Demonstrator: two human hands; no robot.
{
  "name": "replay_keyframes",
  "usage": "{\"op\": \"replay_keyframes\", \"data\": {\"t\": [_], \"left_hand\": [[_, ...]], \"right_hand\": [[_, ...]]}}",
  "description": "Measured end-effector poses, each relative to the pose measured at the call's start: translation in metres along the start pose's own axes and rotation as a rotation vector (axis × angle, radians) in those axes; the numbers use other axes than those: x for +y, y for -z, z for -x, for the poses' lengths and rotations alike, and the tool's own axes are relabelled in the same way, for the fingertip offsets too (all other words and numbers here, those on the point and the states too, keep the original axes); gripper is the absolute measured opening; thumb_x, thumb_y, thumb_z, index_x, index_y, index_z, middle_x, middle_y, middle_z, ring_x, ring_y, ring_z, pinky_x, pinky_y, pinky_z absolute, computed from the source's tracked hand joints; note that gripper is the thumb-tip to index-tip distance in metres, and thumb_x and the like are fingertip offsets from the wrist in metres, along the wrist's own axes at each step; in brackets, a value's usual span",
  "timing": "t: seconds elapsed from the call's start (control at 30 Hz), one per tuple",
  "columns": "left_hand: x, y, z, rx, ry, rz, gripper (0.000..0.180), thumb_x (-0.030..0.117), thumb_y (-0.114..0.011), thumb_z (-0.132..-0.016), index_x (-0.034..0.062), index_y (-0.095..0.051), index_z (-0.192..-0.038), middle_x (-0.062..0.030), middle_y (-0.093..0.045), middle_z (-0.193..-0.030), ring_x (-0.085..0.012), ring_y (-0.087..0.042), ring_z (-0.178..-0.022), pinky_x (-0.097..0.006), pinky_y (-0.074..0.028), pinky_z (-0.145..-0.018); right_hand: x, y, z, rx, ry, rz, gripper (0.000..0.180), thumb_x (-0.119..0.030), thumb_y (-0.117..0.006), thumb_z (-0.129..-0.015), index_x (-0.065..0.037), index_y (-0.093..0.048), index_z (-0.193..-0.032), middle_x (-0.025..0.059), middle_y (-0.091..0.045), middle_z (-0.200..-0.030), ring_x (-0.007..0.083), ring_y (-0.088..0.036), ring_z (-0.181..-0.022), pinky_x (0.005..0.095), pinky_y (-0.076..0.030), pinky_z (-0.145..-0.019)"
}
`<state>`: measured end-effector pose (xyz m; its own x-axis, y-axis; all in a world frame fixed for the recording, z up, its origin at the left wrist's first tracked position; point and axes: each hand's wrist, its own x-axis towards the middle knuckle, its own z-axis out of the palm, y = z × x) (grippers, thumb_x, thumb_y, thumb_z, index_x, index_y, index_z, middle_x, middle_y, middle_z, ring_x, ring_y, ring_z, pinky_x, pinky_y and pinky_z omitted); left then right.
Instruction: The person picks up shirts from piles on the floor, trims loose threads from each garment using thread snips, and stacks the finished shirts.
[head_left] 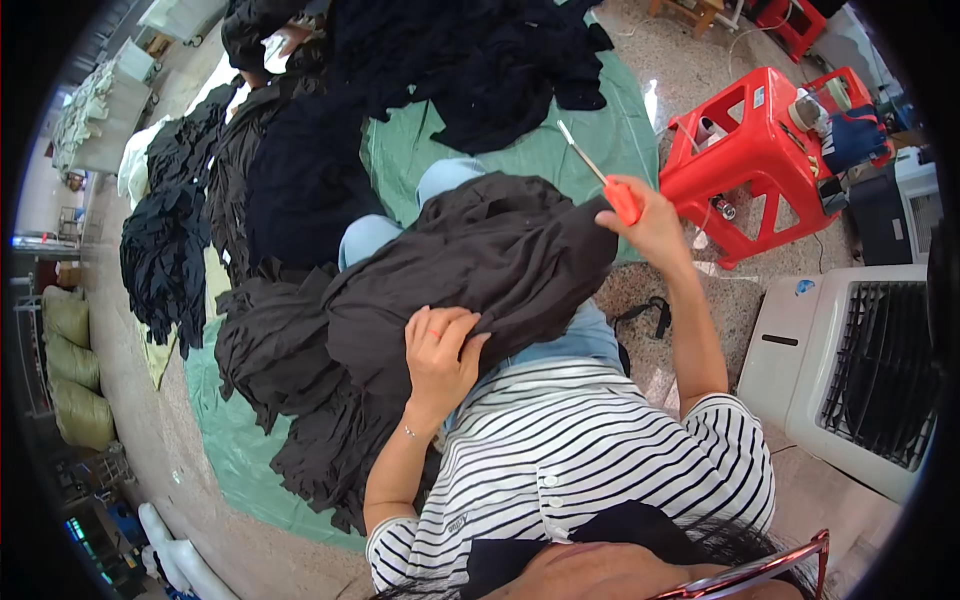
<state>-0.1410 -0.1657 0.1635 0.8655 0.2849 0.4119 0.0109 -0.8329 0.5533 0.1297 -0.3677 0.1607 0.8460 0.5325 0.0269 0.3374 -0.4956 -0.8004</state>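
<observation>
A dark brown garment (pixel 470 265) lies bunched across my lap, over light blue jeans (pixel 570 345). My left hand (pixel 438 355) presses on its near edge with bent fingers and holds the cloth. At the garment's right end, my right hand (pixel 645 218) is closed around a red-handled tool (pixel 622 200). The tool's slim metal blade points up and to the left, away from the cloth. My grip covers part of the handle, so its exact kind does not show. More dark brown garments (pixel 275 345) are heaped against my left side.
Piles of black garments (pixel 470 55) cover much of a green sheet (pixel 625 120) ahead. A red plastic stool (pixel 735 160) bearing small items stands to the right, near a white air cooler (pixel 800 350). Another person's hand (pixel 292 40) shows at the far left, among dark clothes.
</observation>
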Motion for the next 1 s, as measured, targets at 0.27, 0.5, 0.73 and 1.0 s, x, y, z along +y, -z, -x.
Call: {"op": "replay_keyframes", "data": {"t": [0.27, 0.5, 0.73, 1.0], "left_hand": [[0.003, -0.001, 0.011, -0.018, 0.018, -0.045, 0.035, 0.01, -0.081, -0.073, 0.0058, -0.067, -0.105, -0.0081, -0.064, -0.105, -0.0286, -0.061, -0.1, -0.048, -0.038, -0.101], [0.015, 0.001, 0.019, 0.079, 0.043, -0.135, 0.068, 0.024, -0.079, -0.077, 0.0088, -0.051, -0.137, -0.0199, -0.041, -0.145, -0.0364, -0.043, -0.13, -0.057, -0.024, -0.112], [-0.012, 0.031, 0.0, 0.349, 0.092, -0.215, 0.093, 0.026, -0.084, -0.07, 0.0071, -0.034, -0.147, -0.0271, -0.023, -0.155, -0.0468, -0.023, -0.144, -0.066, -0.019, -0.111], [-0.084, 0.113, -0.046, 0.315, 0.364, 0.192, 0.026, -0.011, -0.067, -0.073, 0.0, -0.055, -0.093, -0.0035, -0.054, -0.081, -0.0119, -0.05, -0.082, -0.027, -0.044, -0.077]], "right_hand": [[-0.014, -0.004, 0.012, -0.082, 0.022, -0.03, 0.058, -0.019, -0.084, -0.071, -0.008, -0.061, -0.123, 0.0138, -0.069, -0.105, 0.0274, -0.067, -0.1, 0.0345, -0.05, -0.088], [-0.096, 0.068, 0.021, 0.283, 0.209, -0.517, 0.047, 0.002, -0.068, -0.08, -0.005, -0.059, -0.126, -0.0001, -0.057, -0.099, 0.0066, -0.052, -0.091, 0.0229, -0.043, -0.082], [-0.166, 0.116, 0.028, 0.692, 0.616, -0.578, 0.047, 0.001, -0.065, -0.09, 0.004, -0.051, -0.134, 0.0115, -0.058, -0.131, 0.0154, -0.057, -0.113, 0.0282, -0.047, -0.095], [-0.202, 0.113, -0.097, 0.43, 0.751, -0.534, 0.046, -0.004, -0.068, -0.085, -0.001, -0.057, -0.13, 0.0008, -0.063, -0.103, 0.0085, -0.059, -0.09, 0.0218, -0.046, -0.08]]}}
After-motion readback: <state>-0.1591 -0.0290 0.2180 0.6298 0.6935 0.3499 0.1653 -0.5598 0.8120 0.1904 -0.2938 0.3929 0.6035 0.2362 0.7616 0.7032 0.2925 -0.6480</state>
